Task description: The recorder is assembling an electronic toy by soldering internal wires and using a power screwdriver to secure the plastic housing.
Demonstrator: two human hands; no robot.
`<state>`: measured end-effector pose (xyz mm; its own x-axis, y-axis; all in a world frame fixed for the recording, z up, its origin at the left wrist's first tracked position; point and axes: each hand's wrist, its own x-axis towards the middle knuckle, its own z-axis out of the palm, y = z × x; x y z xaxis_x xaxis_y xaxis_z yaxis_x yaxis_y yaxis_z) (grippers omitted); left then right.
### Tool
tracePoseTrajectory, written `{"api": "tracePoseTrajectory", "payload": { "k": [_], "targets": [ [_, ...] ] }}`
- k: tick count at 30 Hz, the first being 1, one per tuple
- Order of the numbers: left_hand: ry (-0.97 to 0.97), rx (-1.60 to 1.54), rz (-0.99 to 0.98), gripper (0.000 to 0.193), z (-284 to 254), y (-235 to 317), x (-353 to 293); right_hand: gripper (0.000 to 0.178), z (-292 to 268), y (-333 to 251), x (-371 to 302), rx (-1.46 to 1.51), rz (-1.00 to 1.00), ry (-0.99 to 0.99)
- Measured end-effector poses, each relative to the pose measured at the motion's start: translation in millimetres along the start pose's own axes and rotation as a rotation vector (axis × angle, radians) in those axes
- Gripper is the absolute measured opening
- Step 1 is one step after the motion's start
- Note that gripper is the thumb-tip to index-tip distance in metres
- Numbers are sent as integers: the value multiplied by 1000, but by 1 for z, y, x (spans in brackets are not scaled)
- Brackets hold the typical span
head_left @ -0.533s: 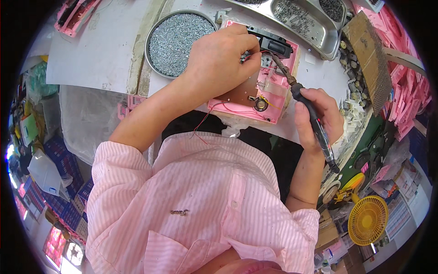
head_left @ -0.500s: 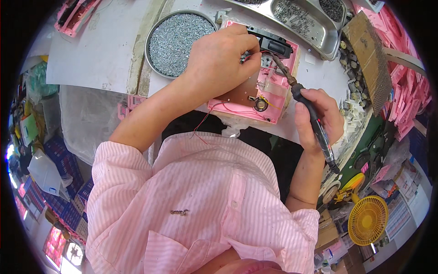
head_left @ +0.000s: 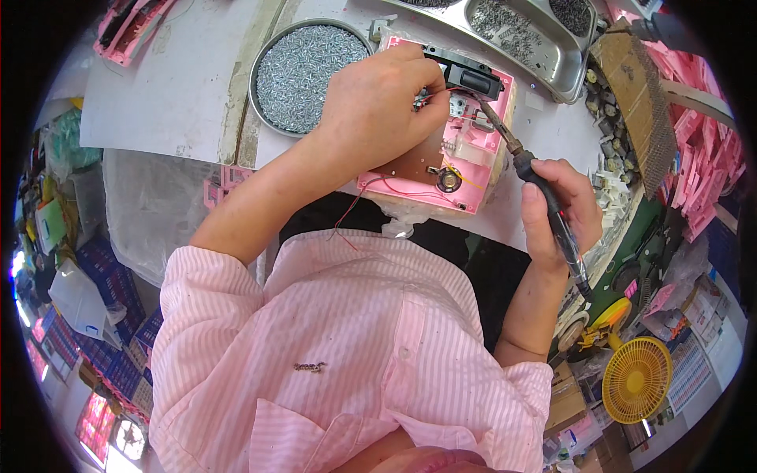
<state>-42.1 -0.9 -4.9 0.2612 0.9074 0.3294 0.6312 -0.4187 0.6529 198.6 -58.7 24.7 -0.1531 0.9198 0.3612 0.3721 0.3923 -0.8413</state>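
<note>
A soldering iron (head_left: 557, 213) with a black handle is gripped in my right hand (head_left: 561, 206). Its metal tip points up and left, at the lower edge of a black plastic part (head_left: 465, 76) on an open pink plastic housing (head_left: 378, 187). My left hand (head_left: 382, 93) reaches over the housing's upper left, thumb and fingers pinched on a thin red wire (head_left: 443, 92). The fingers hide part of what lies beneath. Inside the housing are a brown board (head_left: 422, 158), a small round speaker-like part (head_left: 449, 180) and more thin wires. One red wire hangs over the near edge.
Left of the housing stands a round metal dish (head_left: 311, 75) full of small screws. A compartmented steel tray (head_left: 544, 67) with small metal parts lies at the far right. Beyond my right hand are cardboard (head_left: 635, 102), pink plastic parts (head_left: 702, 150) and a yellow fan (head_left: 636, 378).
My right hand and the soldering iron have shifted slightly right and down, with the tip moving a little to the right. My left hand stays almost in place, still pinching.
</note>
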Motion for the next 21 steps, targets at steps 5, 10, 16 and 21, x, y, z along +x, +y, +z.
{"api": "tracePoseTrajectory", "payload": {
  "k": [5,10,16,21],
  "targets": [
    [10,-16,10,12,1,-1,-1,24,-3,1,2,5,16,-38],
    [19,-16,7,12,0,0,0,22,-3,-4,10,-30,41,-107],
    [32,-9,-1,12,2,-1,-1,21,1,-6,19,-59,51,-151],
    [38,-9,-1,12,4,-1,-2,21,6,-1,21,-62,32,-124]
  ]
}}
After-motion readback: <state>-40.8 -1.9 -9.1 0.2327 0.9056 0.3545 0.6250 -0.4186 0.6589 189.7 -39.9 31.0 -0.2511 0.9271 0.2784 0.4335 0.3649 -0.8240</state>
